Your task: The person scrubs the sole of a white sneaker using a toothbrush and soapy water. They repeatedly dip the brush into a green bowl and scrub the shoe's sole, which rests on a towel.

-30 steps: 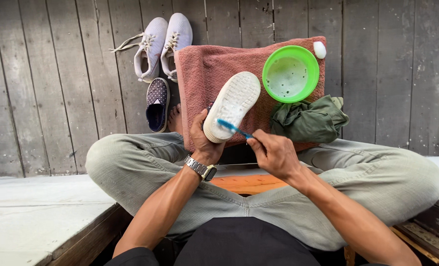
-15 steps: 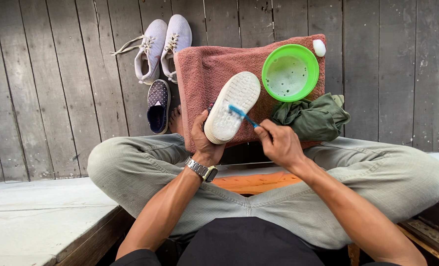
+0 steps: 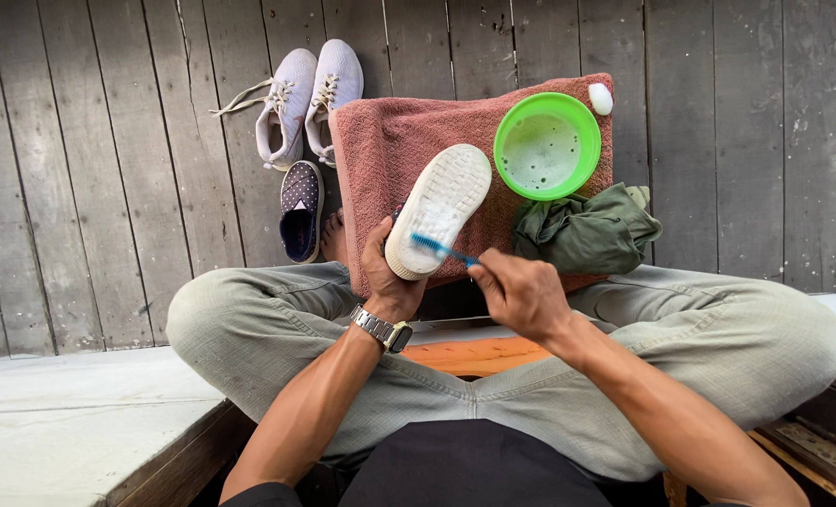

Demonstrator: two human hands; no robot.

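1. A pair of pale grey lace-up sneakers (image 3: 303,101) lies on the grey wooden plank floor (image 3: 108,188) at the upper left, soles down, toes pointing away, the two touching side by side.
2. Just below them sits a single dark navy dotted slip-on shoe (image 3: 300,210), beside the left edge of a dusty-pink terry towel (image 3: 390,141) spread on the planks.
3. The left hand (image 3: 390,272), a metal wristwatch (image 3: 384,330) on its wrist, has its grip closed around the heel end of a white rubber-soled shoe (image 3: 439,208), held sole-up and tilted over the towel.
4. The right hand (image 3: 521,296) has its grip pinched shut on the handle of a blue toothbrush (image 3: 441,250), whose bristled head rests against the shoe's sole near the heel.
5. A round bright green plastic bowl (image 3: 547,145) stands on the towel's upper right part, with pale liquid inside.
6. A small white oval object (image 3: 601,98) lies at the towel's top right corner, just beside the bowl.
7. A crumpled olive-green cloth (image 3: 582,230) lies below the bowl, touching the towel's right edge.
8. The person sits cross-legged in grey-green trousers (image 3: 718,329).
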